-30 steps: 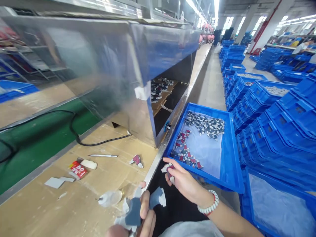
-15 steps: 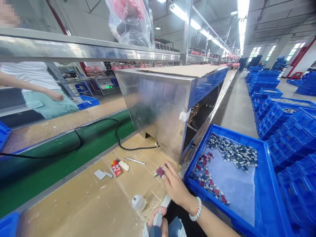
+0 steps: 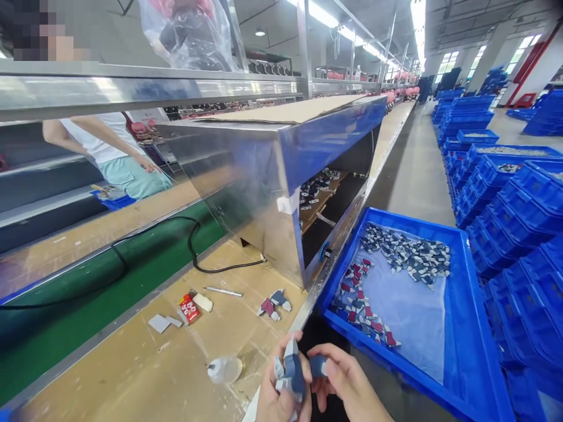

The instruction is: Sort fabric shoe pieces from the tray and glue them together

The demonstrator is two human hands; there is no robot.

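Observation:
My left hand [image 3: 281, 398] is closed around several small blue-and-white moulded parts [image 3: 294, 369]. Right beside it, my right hand [image 3: 352, 387] pinches a blue part with a pale end [image 3: 317, 366] between thumb and fingers. On the worktable [image 3: 176, 375] ahead of the hands lie a maroon-and-white part [image 3: 268, 307] and a blue-and-white part [image 3: 280, 299], side by side. A small translucent bottle [image 3: 225, 370] lies on its side to the left of my left hand. The exact shape of the held parts is partly hidden by my fingers.
At right, a blue tray [image 3: 457, 328] holds blue-and-white parts [image 3: 409, 252] and maroon ones [image 3: 360, 305]. A metal box [image 3: 246, 193] with an open side stands ahead. A pen-like tool [image 3: 223, 291], red packet [image 3: 189, 309] and black cable [image 3: 197, 264] lie leftward. Beyond stands another person [image 3: 109, 146].
My right hand has drawn back from the parts on the table to beside my left hand, and now pinches a blue part. The bottle has tipped onto its side. The view has shifted.

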